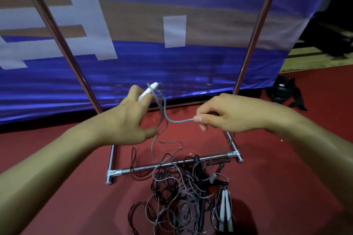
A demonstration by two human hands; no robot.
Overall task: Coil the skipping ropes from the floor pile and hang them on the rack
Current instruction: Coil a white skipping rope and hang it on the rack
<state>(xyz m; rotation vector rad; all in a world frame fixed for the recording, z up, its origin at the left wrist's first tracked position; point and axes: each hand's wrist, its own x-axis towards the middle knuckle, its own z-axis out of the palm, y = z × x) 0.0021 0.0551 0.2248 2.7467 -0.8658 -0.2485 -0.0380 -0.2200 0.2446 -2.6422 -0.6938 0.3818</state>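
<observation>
I am working a thin grey skipping rope cord [172, 119] that is running between my two hands, above the red floor [63, 160] and in front of the rack. My left hand [131, 118] is holding the rope's white plastic handle [148, 90] up between my upper fingers, with my thumb and lower fingers spread loose. My right hand [227, 114] is pinching the cord between thumb and forefinger, the other fingers curled in. From the handle the cord is dropping in a slack curve down into the tangled pile of grey and black ropes [177, 194] lying on the floor just below me, partly draped over the rack's chrome base bar [145, 167].

I am judging the cord to be light, limp and slick, likely to spring out of loops and snag on its neighbours, so the rigid handle looks like the best anchor while I am gathering even loops with the other hand. A second pair of white handles [225, 210] is lying at the pile's right edge. Two smooth chrome uprights [256, 30] are rising on either side, with a glossy blue and white banner [133, 63] behind them and a black bag [284, 91] on the floor at the right.
</observation>
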